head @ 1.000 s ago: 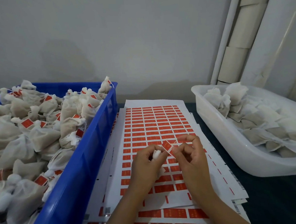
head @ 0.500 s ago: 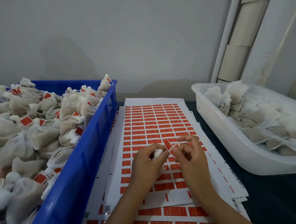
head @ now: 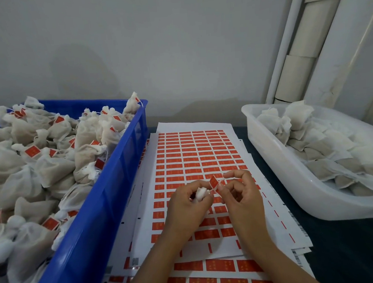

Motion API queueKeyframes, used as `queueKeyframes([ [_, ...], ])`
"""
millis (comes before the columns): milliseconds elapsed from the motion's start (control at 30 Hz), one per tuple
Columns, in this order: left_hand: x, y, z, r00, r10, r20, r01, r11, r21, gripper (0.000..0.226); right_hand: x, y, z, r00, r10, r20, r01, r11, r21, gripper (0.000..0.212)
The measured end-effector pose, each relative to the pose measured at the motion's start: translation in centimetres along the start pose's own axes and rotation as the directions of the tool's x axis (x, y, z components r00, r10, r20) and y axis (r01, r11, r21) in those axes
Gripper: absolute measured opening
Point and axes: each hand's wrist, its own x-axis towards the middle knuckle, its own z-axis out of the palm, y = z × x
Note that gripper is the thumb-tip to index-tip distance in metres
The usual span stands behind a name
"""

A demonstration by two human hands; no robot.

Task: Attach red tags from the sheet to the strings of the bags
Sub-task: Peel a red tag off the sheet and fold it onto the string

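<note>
A white sheet with rows of red tags lies in the middle, on top of a stack of similar sheets. Above it, my left hand grips a small white bag, mostly hidden in the fist. A thin string runs from the bag to my right hand, whose fingertips pinch a red tag on that string. The two hands are close together, nearly touching.
A blue crate on the left is heaped with bags bearing red tags. A white plastic tub on the right holds bags without tags. A grey wall stands behind, with a pipe and pale rolls at the back right.
Both hands stay over the sheet with the bag and tag. The right fingers have shifted slightly on the tag. The view has tilted up a little.
</note>
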Motion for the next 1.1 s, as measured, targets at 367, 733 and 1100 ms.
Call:
queueKeyframes([
  [367,0.1,0.2,0.0,0.999,-0.004,-0.042,0.003,1.0,-0.027,0.013,0.0,-0.4,0.0,1.0,-0.023,0.015,0.023,0.999,-0.037,0.019],
  [733,0.1,-0.1,0.0,0.999,-0.001,-0.047,0.002,1.0,0.015,0.013,0.4,-0.8,-0.8,0.993,0.042,0.11,-0.027,0.99,-0.135,0.031],
  [1100,-0.1,0.1,-0.1,1.0,-0.001,-0.027,0.002,1.0,0.007,0.015,1.4,-0.8,-1.9,0.969,-0.029,0.244,0.075,0.981,-0.181,0.013],
])
